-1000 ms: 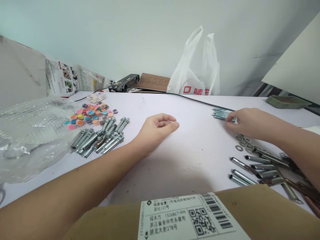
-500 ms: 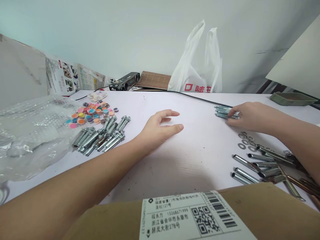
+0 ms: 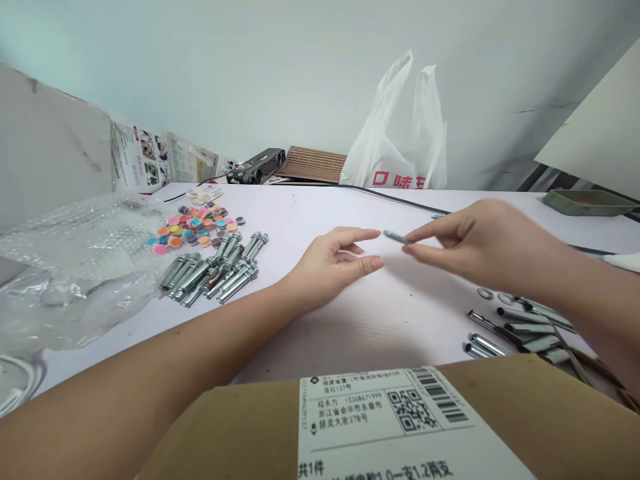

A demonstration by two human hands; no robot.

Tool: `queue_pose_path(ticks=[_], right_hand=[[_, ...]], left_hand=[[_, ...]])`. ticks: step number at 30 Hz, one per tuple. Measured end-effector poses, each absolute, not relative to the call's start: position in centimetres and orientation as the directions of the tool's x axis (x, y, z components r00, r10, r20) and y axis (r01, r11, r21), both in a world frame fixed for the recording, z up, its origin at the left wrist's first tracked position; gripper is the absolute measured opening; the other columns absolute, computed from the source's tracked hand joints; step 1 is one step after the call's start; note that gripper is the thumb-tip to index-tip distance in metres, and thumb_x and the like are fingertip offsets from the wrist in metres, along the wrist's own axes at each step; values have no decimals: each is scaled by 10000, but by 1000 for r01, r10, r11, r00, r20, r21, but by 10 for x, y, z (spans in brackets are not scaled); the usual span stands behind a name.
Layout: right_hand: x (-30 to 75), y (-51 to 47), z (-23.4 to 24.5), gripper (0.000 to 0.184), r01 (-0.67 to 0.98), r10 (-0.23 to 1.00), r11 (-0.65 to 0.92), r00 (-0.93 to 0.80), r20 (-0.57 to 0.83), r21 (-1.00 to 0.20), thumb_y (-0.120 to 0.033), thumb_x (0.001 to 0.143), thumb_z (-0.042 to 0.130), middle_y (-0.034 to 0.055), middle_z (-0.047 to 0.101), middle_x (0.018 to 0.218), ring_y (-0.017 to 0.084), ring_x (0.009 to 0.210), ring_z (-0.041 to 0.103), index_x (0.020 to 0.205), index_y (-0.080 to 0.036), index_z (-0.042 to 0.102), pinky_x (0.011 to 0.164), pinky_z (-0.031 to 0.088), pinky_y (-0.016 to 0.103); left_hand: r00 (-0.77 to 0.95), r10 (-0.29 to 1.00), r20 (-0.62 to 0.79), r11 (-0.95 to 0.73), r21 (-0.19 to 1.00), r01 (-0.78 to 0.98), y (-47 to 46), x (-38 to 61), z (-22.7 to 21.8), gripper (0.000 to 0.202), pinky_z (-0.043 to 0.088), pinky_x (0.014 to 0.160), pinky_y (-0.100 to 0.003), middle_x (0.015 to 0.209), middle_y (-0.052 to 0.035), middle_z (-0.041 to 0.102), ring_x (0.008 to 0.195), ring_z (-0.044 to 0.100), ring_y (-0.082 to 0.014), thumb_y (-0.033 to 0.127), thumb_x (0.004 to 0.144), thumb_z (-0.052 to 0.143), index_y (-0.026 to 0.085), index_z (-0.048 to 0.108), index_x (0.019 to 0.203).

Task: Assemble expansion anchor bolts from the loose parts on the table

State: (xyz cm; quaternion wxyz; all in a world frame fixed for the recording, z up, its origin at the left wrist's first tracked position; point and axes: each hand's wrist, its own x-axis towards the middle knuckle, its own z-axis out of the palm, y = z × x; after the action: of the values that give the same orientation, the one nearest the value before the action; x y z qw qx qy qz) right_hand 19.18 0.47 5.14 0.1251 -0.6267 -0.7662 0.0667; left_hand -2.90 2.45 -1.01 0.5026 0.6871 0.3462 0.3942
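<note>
My right hand pinches a slim silver bolt between thumb and fingers over the middle of the white table. The bolt's free end points at my left hand, whose thumb and fingers are apart with nothing between them. Behind my right hand, the ends of other bolts peek out; the hand hides most of them. Below my right wrist lie a few washers and a heap of metal sleeves. Left of my left hand is a pile of assembled expansion bolts.
A labelled cardboard box fills the near edge. Colourful little discs and crumpled clear plastic lie left. Along the back are a white plastic bag, a slatted brown mat and a green tray at right.
My right hand has lifted a bolt from the row at the right and brought it leftward to my left hand. My left hand stays open, shifted slightly right in view.
</note>
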Motion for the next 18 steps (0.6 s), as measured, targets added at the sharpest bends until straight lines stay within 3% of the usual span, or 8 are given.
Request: queue_pose_path(ticks=[4,8,12,15,18], right_hand=[[169,-4,42,300,864,930,366,-349,113,-345,-508,810,538,-39,270,480,86,478,239,926,-313,733,483,235,232],[169,-3,32,344,840,941,339,-298,163,-423,-539,806,548,-40,260,487,87,487,226,972,-299,729,469,218,231],[171,-3,27,394,830,935,354,-333,125,-431,-581,829,499,-37,271,492,88,492,241,981,-293,720,464,217,229],[182,2,35,476,887,942,327,-331,43,-326,-660,816,460,-39,329,469,97,456,295,1049,-308,679,453,225,241],[208,9,52,531,974,979,200,-202,-8,-109,-704,791,440,-13,420,476,134,449,396,1032,-287,664,464,273,276]], left_hand=[[463,800,381,-407,912,-46,19,-26,-6,227,453,911,-297,1074,-78,650,990,587,-153,305,806,638,183,713,982],[458,841,288,-255,958,-134,17,-23,-6,259,482,894,-326,990,-79,696,944,631,-168,297,779,666,150,689,991],[454,869,199,-138,977,-163,17,-20,-9,280,504,842,-325,941,-72,705,874,649,-165,248,712,724,144,675,967],[399,893,210,-200,977,-69,18,-23,-5,254,506,783,-305,866,-65,706,801,642,-154,304,719,715,139,696,910],[304,902,305,-352,929,112,25,-32,1,277,494,763,-300,841,-51,699,768,615,-149,351,707,717,159,713,907]])
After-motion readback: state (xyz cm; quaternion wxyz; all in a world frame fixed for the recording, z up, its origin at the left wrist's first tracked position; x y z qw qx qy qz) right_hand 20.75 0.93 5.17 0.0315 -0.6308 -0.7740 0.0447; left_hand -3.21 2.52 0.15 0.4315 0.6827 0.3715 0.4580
